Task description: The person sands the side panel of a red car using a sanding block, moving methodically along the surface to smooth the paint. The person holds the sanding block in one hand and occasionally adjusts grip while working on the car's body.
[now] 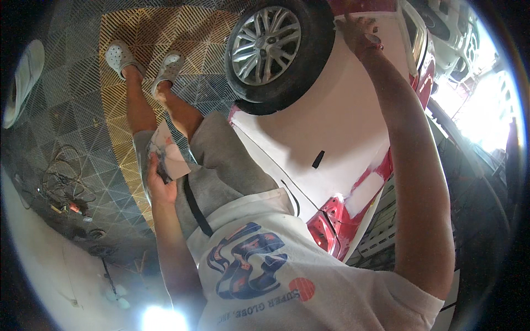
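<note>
My left hand (161,185) grips a thin, pale flat board (170,153) with grey and reddish smears, held low in front of my shorts. Stretched far forward, my right hand (358,34) is at the car's body panel (309,132), just above the tyre and near the red paint. Its fingers are bent toward the surface around something small and pale that I cannot make out. Most of this panel is coated in matte whitish material, with red paint at its borders. A black door-handle-like piece (318,159) shows on the pale surface.
The car's wheel (266,47), with a silver rim and black tyre, stands beside my legs. Grey and yellow grated tiles (182,33) cover the floor. Cables and a small orange-ended tool (74,208) lie at the left. Behind the car's red edge (330,220) is clutter; a bright opening glows at right.
</note>
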`<action>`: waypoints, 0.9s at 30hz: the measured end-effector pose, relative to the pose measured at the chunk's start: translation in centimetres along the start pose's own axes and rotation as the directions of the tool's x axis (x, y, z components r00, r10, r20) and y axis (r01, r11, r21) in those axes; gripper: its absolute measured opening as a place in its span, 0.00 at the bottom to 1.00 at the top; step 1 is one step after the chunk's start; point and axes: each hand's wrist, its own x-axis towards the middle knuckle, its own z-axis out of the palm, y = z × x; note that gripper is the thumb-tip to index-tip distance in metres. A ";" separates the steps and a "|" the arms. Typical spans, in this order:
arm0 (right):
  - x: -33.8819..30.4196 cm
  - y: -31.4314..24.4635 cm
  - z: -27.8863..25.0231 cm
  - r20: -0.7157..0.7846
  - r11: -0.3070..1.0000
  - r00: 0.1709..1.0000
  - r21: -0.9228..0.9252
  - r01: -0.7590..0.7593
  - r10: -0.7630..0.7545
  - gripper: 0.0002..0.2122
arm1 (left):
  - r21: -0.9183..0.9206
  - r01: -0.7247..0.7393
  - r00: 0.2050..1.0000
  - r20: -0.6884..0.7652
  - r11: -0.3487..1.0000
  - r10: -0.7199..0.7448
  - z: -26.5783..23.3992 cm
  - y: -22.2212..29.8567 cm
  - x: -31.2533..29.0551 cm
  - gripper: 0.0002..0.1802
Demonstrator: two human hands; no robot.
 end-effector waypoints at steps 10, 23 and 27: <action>-8.1 -2.0 -1.4 -0.065 0.960 0.972 -0.187 0.210 -0.225 0.19 | -0.013 -0.034 0.999 0.020 0.999 0.035 -1.1 -0.9 0.1 0.36; -18.4 -7.3 1.6 -0.060 0.942 0.942 -0.077 0.327 -0.331 0.22 | -0.044 -0.046 0.996 0.073 0.998 0.049 0.3 -0.1 -0.6 0.35; -20.9 -8.1 1.2 0.000 0.942 0.942 -0.017 0.335 -0.336 0.25 | -0.026 -0.047 0.998 0.029 0.999 0.047 0.9 0.3 -1.0 0.34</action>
